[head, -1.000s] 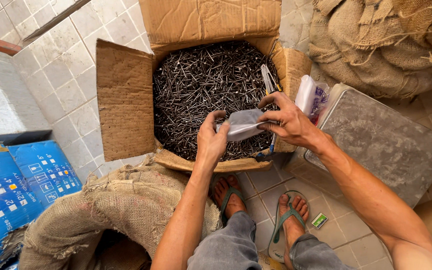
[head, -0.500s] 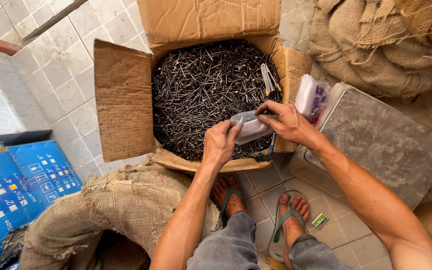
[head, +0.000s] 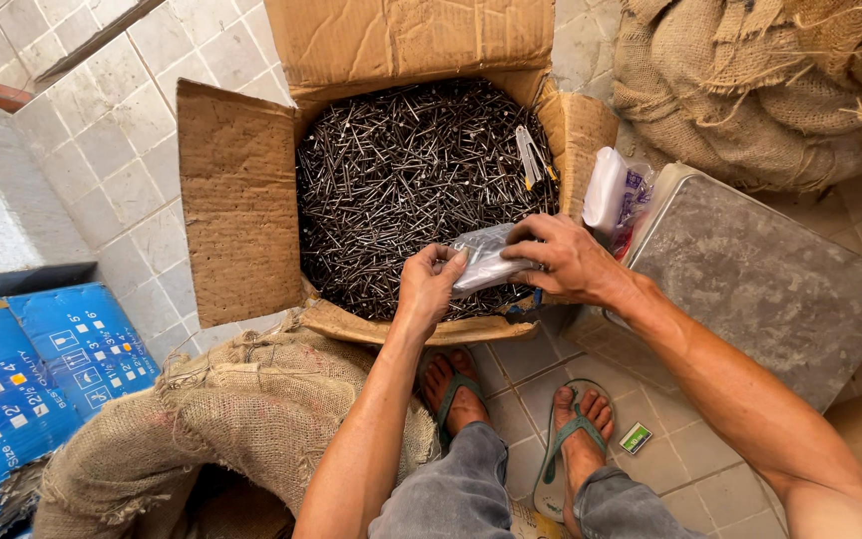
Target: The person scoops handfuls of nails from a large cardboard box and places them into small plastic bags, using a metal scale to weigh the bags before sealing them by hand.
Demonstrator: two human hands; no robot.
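both hands, left hand (head: 429,282) and right hand (head: 561,258), have lowered, pinching the plastic bag (head: 486,262) between them.

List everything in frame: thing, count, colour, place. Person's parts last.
cardboard box: 1, brown, flaps open, top centre
nails: too many to count, dark grey, filling the box
clear plastic bag: 1, translucent, over the nails, held by both hands
pack of plastic bags: 1, white and purple, right of the box
metal tray: 1, grey, right
burlap sacks: 2 areas, tan, lower left and top right
blue cartons: 2, blue, far left
small packet: 1, green and white, on the tiled floor
flip-flops: 2, green
left hand: 1, pinching the bag
right hand: 1, gripping the bag
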